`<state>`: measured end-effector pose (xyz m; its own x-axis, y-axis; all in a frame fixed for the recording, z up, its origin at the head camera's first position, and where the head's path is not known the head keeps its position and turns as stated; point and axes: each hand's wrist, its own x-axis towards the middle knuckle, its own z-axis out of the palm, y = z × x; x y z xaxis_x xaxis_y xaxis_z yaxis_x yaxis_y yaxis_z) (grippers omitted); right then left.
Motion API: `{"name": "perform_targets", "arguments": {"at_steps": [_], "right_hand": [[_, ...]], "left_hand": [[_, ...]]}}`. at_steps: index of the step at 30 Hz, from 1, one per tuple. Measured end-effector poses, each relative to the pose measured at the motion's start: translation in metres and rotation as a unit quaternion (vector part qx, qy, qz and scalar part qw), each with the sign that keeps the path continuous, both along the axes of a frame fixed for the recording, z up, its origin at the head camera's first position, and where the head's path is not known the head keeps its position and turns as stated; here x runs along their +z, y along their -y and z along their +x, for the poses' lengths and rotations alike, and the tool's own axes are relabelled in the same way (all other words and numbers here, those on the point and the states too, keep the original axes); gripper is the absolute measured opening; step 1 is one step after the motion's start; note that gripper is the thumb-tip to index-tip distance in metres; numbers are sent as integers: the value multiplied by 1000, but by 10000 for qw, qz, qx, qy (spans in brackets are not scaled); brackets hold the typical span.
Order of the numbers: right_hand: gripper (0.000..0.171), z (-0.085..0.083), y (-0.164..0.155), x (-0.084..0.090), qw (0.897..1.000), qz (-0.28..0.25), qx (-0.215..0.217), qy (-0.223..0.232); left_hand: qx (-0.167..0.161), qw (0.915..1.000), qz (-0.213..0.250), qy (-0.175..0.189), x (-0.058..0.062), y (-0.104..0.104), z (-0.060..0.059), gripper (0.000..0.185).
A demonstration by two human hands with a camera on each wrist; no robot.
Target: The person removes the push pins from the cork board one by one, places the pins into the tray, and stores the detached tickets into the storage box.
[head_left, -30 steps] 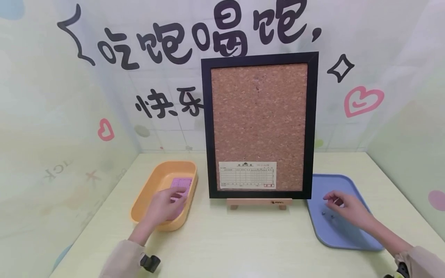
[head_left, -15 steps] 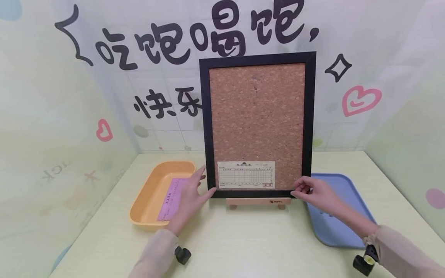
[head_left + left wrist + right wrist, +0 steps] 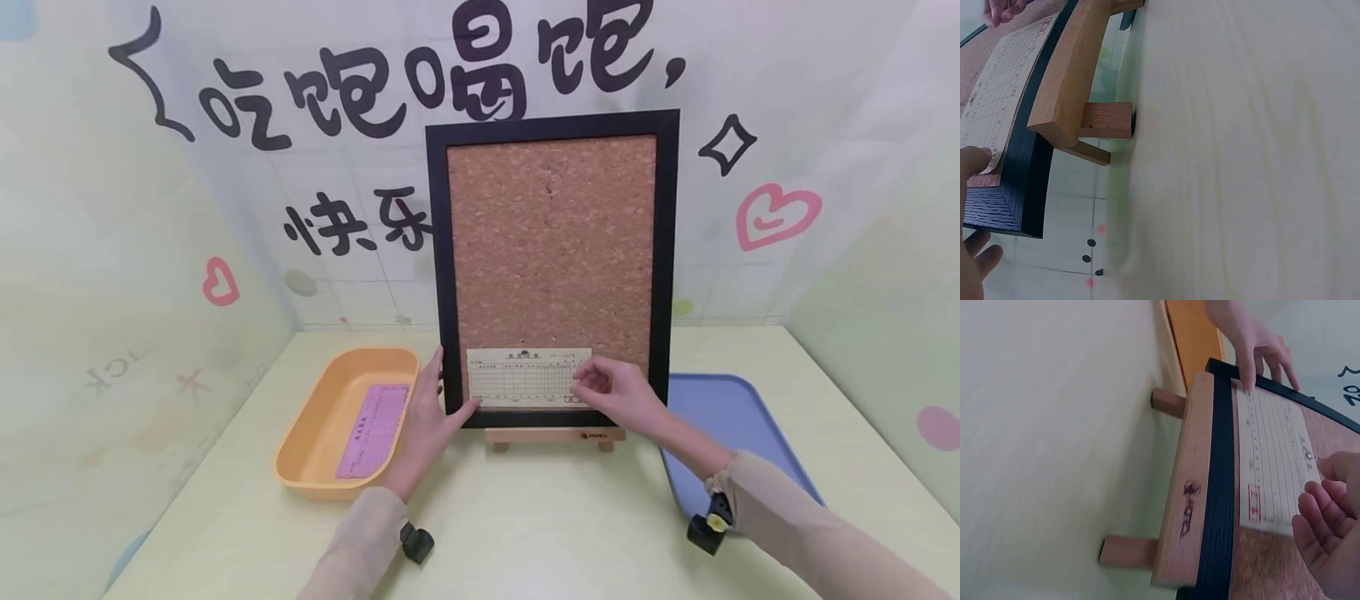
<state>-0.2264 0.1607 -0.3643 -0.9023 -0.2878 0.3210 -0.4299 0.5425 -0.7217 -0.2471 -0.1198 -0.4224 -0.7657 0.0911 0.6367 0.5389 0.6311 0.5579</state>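
A framed cork board leans upright on a small wooden easel. A white printed form slip lies along its bottom, with a small metallic tack-like dot near the slip's top edge. My left hand grips the board's lower left edge, its thumb on the slip's corner and other fingers behind the frame. Over the slip's right end is my right hand, fingers curled and thumb close to the fingertips. Nothing shows between them; a tiny thing there could be hidden.
At the left stands an orange tray holding a purple printed slip. A blue tray lies at the right, partly covered by my right forearm. A printed wall covering hangs behind the board.
My left hand has moved from the orange tray to the board's left edge. My right hand has left the blue tray, moving left to the white slip. The purple slip stays in its tray.
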Motion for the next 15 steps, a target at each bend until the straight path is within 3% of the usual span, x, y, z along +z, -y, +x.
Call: {"name": "perform_targets", "arguments": {"at_steps": [6, 15], "right_hand": [[11, -11, 24, 4, 9999, -95, -30, -137], [12, -22, 40, 6, 9968, 105, -249, -751]], "left_hand": [[162, 9998, 41, -81, 0, -4, 0, 91], [200, 9998, 80, 58, 0, -6, 0, 91]]}}
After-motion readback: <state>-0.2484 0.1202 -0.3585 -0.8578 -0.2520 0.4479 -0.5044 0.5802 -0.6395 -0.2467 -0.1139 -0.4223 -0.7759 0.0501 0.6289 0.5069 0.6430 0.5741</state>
